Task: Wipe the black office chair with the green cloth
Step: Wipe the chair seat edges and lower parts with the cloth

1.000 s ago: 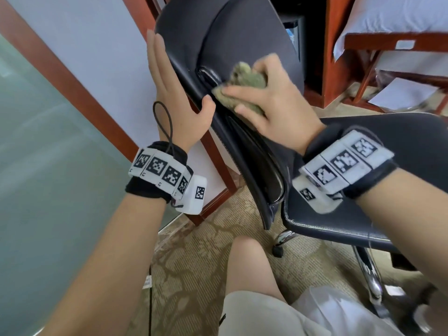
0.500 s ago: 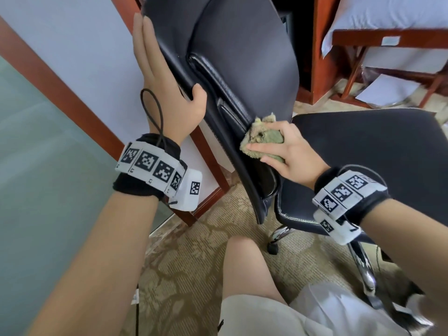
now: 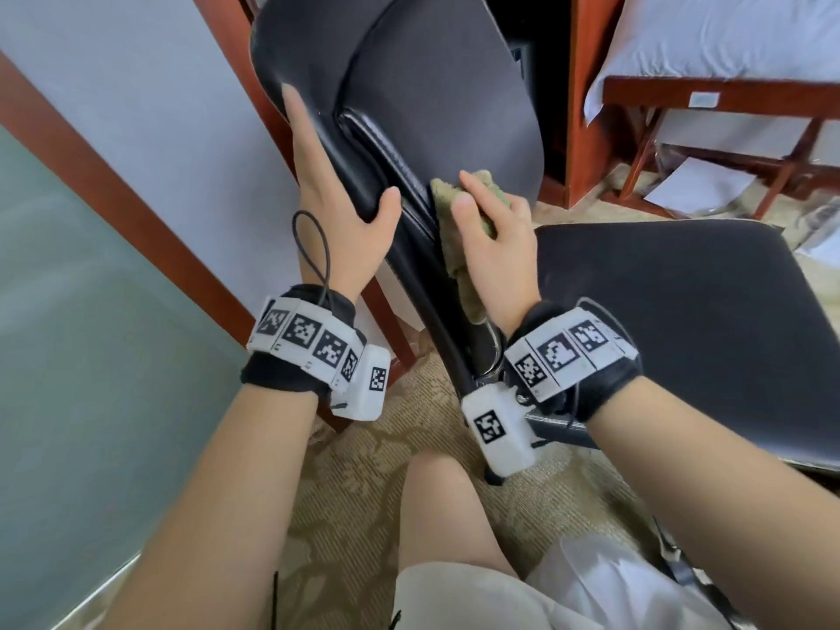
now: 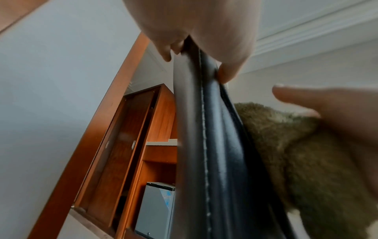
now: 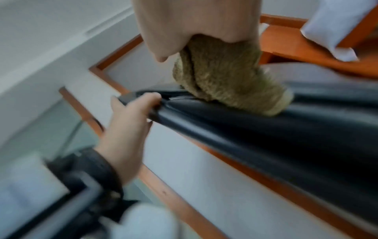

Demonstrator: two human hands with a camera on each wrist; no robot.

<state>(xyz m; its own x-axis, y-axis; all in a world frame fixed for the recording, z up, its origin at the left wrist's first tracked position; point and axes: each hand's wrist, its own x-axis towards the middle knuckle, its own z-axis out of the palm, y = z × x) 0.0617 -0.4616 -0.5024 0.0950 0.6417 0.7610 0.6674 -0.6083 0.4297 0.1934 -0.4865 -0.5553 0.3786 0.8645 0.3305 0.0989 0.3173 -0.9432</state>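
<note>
The black office chair [image 3: 436, 106] stands in front of the person, its backrest seen edge-on and its seat [image 3: 672, 320] reaching to the right. The left hand [image 3: 336, 211] grips the near edge of the backrest: its fingers [image 3: 297, 125] lie straight along the outer face while the thumb hooks round the padded rim, so the edge is pinched between them; the left wrist view shows the same clamp on the stitched seam [image 4: 204, 129]. The right hand [image 3: 495, 252] holds the green cloth [image 3: 454, 229] bunched up, fingers curled over it and thumb stretched along its top, pressing it against the inner side of the backrest just beside the left thumb. A tail of the cloth hangs down below the palm toward the wrist. In the right wrist view the cloth [image 5: 225, 77] touches the chair's black rim. Both wrists wear bands with black-and-white markers [image 3: 313, 338]. Patterned carpet [image 3: 345, 516] lies below, and a bed [image 3: 727, 47] with a wooden frame stands behind the chair.
</note>
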